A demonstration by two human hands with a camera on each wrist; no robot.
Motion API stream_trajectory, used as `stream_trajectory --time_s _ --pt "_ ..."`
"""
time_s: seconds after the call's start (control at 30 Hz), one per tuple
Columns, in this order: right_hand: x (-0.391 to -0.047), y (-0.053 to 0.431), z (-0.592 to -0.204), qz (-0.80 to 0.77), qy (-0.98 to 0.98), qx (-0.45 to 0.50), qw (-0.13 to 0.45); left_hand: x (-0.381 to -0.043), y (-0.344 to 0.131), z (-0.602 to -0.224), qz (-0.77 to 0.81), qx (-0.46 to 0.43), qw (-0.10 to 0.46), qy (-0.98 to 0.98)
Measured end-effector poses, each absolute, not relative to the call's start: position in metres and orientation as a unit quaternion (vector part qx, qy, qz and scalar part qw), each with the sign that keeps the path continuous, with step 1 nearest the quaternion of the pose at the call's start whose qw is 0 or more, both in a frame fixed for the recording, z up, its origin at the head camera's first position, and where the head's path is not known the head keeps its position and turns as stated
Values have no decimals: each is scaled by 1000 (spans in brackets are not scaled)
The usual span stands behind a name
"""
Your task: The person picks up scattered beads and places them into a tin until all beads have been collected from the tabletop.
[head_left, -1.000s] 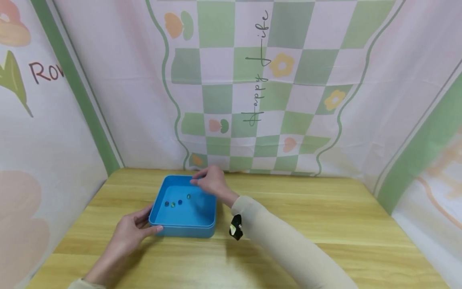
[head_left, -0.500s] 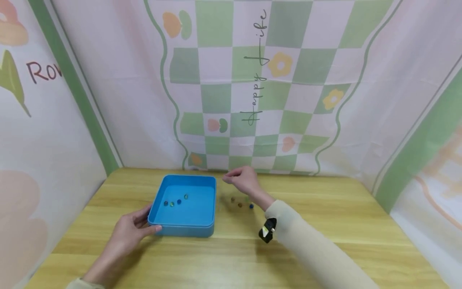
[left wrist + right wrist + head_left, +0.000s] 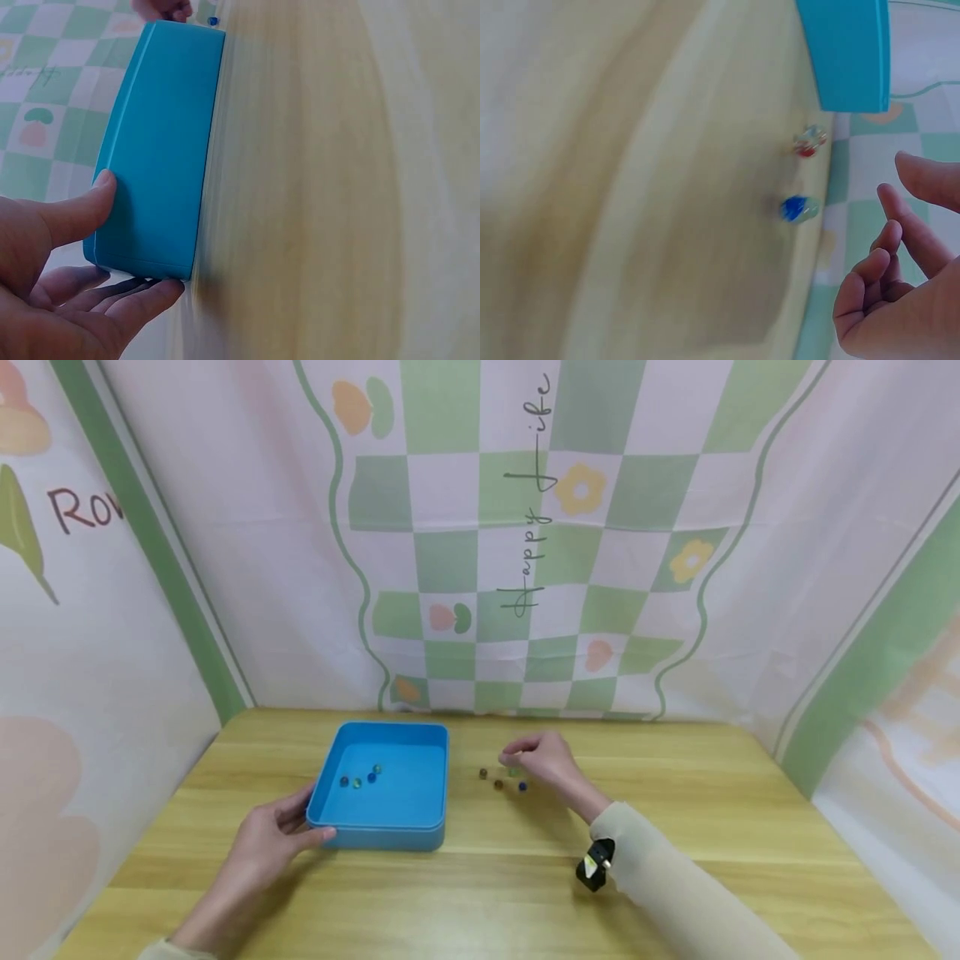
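A square blue plastic box (image 3: 378,837) stands on the left half of the table with several glass marbles on its floor, among them a blue marble (image 3: 371,777) and a greenish one (image 3: 357,783). My left hand (image 3: 262,847) grips its near left corner; in the left wrist view the thumb presses one side and the fingers curl under the corner's other side. To the right of the box, my right hand (image 3: 546,762) hovers at a loose group of marbles. Its thumb and index finger are parted with nothing between them. Below it lie a blue marble (image 3: 522,786), a brown marble (image 3: 498,784) and a green one (image 3: 513,772).
Another brown marble (image 3: 483,773) lies nearest the box. The wooden table (image 3: 675,810) ends at a printed curtain (image 3: 517,527) behind. A black device (image 3: 595,864) is worn at the right wrist.
My right hand has moved from over the box to the right and down to the loose marbles. Inside the box, a greenish marble has rolled left toward the blue one. The left hand stays put.
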State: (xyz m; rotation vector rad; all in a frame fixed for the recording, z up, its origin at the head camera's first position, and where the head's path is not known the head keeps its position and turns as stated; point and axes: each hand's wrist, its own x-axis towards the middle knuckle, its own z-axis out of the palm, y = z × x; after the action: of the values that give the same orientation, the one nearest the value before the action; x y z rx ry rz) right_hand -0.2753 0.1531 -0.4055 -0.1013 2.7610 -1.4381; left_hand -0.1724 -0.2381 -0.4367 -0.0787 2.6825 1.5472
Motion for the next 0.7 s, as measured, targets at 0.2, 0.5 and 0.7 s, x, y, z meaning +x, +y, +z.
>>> stream_trajectory --time_s 0.2,0.5,0.7 --pt "-269 168 -416 -467 884 -28 19 -171 -237 -436 503 -27 19 864" --pt "-259 184 -424 -460 887 -17 42 -171 -237 -435 499 -27 22 866" --pt "-255 189 -427 -456 888 -22 58 -172 -237 -436 498 -33 24 866"
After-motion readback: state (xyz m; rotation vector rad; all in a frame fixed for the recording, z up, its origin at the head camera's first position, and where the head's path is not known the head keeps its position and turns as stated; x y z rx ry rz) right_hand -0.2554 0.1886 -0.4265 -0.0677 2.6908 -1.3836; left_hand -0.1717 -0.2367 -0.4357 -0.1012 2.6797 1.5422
